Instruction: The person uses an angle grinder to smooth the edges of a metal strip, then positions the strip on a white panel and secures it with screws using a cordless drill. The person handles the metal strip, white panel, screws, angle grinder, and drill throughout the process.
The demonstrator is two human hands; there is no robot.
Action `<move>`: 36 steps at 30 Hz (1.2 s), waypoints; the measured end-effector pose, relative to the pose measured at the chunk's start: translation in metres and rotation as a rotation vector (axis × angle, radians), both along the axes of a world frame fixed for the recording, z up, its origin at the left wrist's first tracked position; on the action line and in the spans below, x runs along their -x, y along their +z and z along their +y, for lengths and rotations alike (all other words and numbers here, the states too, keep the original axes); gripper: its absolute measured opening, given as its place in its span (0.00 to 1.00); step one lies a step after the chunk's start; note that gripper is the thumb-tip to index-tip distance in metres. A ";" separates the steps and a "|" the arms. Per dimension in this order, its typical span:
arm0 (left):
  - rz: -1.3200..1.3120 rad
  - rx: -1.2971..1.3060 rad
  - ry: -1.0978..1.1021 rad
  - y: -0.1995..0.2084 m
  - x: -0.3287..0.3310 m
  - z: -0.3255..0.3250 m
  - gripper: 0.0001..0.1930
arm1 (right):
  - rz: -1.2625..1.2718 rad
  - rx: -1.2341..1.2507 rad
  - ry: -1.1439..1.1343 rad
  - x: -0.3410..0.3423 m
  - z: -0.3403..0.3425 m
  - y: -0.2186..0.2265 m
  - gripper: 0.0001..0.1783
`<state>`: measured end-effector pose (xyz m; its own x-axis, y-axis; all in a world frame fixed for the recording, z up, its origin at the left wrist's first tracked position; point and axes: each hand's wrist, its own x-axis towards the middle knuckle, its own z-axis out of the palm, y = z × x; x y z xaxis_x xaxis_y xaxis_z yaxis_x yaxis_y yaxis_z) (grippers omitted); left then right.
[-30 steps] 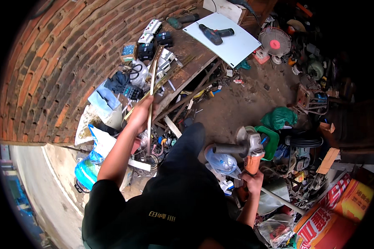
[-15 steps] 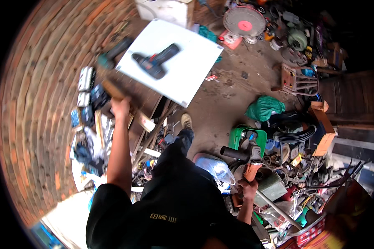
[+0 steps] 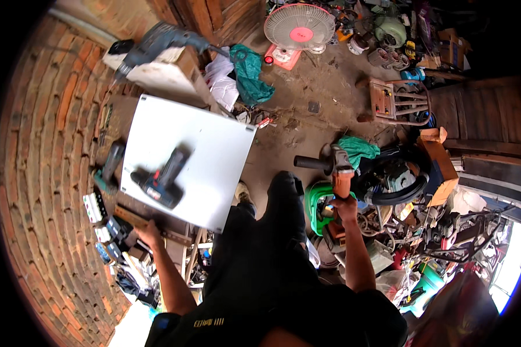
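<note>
My right hand is closed round the orange body of an angle grinder. Its grey head and black side handle point away from me, above a green basin. At the left, my left hand has its fingers wrapped over a brown wooden bar; I cannot tell whether the bar is loose or part of the bench below. Just beyond it, a white square board lies flat, with a dark cordless drill on top. A green-and-black power tool lies left of the board.
Another corded drill rests on a pale block at the far left, near a brick wall. A pink fan and green bag stand ahead. To the right are a wooden chair, coiled black hose and heaped scrap.
My right hand has carried the angle grinder forward, away from my body. My view has shifted, bringing the corded drill into sight. The left hand stays on the wooden bar.
</note>
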<state>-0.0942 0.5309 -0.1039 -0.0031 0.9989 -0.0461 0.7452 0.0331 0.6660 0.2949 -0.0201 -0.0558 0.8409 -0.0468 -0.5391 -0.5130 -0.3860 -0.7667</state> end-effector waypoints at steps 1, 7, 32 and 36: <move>0.116 0.065 0.054 -0.002 0.007 0.005 0.37 | 0.033 0.011 0.017 -0.031 0.005 -0.020 0.10; 0.211 0.220 0.181 0.017 0.061 0.019 0.32 | 0.222 0.211 0.303 -0.251 0.059 -0.234 0.18; 0.886 0.779 0.801 0.193 -0.120 -0.351 0.15 | -0.018 0.646 0.884 -0.531 0.227 -0.651 0.33; 0.872 0.762 0.656 0.212 -0.081 -0.425 0.16 | -0.151 0.521 0.943 -0.484 0.182 -0.598 0.34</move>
